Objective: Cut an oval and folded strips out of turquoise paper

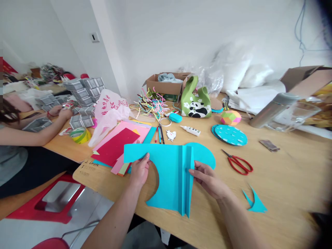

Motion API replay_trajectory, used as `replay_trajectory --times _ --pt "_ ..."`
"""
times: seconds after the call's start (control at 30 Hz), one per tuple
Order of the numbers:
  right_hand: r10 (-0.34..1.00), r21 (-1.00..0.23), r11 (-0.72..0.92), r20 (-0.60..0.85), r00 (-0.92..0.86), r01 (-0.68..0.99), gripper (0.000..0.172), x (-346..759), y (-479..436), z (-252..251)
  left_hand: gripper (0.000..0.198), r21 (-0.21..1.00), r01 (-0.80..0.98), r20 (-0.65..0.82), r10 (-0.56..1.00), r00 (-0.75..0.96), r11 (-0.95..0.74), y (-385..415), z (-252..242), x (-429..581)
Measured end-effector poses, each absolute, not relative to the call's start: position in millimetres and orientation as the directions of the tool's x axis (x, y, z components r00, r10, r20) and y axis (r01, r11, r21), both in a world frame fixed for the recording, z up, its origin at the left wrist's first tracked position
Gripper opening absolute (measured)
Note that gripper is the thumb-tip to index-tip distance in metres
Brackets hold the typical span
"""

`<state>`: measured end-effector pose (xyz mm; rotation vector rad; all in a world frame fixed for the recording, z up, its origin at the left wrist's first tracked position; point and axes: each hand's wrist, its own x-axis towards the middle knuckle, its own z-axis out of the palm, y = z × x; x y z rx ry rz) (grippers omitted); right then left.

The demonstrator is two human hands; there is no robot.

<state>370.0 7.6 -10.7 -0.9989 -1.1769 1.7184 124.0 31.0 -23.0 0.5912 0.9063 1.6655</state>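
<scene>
Between my two hands is a sheet of turquoise paper [169, 173] with a round bite cut from its left side and pleated folds along its right side. My left hand [140, 171] pinches the upper left strip, thumb on top. At the folded right edge, my right hand [207, 176] grips the paper between thumb and fingers. Behind the sheet lies a round turquoise paper piece [203, 152], partly covered. Red-handled scissors [238, 164] rest to the right of my right hand, and a pointed turquoise scrap [256, 202] lies nearer the front.
Coloured paper sheets [114, 145] are stacked at left. Further back are a glue bottle [192, 130], dotted turquoise discs [230, 135], a green panda bag [197, 100], pipe cleaners [153, 103] and a steel flask [273, 109]. At far left, a co-worker's hands [61, 111] hold something small beside bundled grey stacks [85, 91].
</scene>
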Motion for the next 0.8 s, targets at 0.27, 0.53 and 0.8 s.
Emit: replay_trajectory --times 0.27,0.53,0.8 --pt "0.919 -0.904 -0.319 -0.221 -0.326 -0.284 0.03 364 4 -3 0.05 0.806 -0.587 -0.097 0.96 -0.262 -0.078 30 -18 126" --pt "0.905 -0.829 -0.398 -0.284 -0.317 -0.392 0.024 361 3 -2 0.038 0.788 -0.613 -0.099 0.967 -0.233 -0.066 31 -24 124" --pt "0.894 -0.752 -0.436 -0.301 -0.332 -0.494 0.022 352 1 6 0.038 0.747 -0.662 -0.185 0.975 -0.127 0.055 29 -15 126"
